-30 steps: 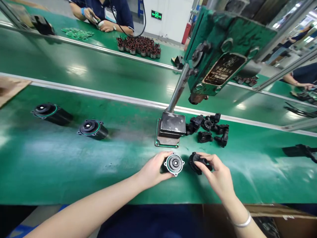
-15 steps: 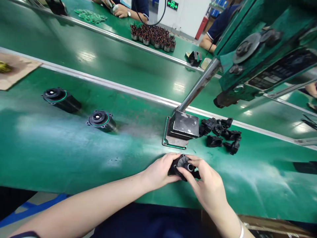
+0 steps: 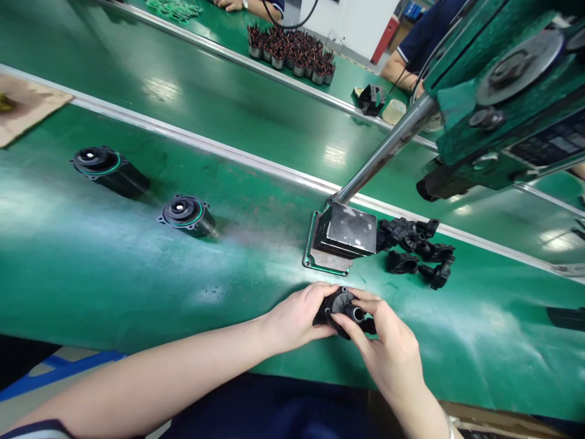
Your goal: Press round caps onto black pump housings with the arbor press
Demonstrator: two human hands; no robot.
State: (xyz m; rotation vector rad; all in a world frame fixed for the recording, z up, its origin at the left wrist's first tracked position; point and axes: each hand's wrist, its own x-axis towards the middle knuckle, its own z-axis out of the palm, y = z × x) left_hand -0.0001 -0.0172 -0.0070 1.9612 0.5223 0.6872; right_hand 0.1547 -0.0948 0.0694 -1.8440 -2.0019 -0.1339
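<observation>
A black pump [image 3: 343,306] is between my two hands near the table's front edge, its round ribbed cover and short spout facing up. My left hand [image 3: 299,314] wraps round its body from the left, covering most of it. On the right, my right hand [image 3: 388,332] has thumb and fingers closed about the cover beside the spout. Just behind stands the press's metal block [image 3: 350,228] on its base plate [image 3: 326,261]. Two black cylindrical pump bodies, one further left [image 3: 109,171] and one nearer [image 3: 187,214], lie tilted with green sealing rings round their ends.
Several loose black pump covers [image 3: 423,244] lie right of the press block. The green press head [image 3: 493,110] overhangs at upper right on a steel column [image 3: 388,146]. Across the table are clustered copper-topped metal parts [image 3: 292,53], green rings [image 3: 173,9] and co-workers' arms. Cardboard [image 3: 34,107] lies far left.
The view has shifted slightly, so the press looks larger and further right. Both hands keep the same hold on the pump, with hardly any movement relative to the table.
</observation>
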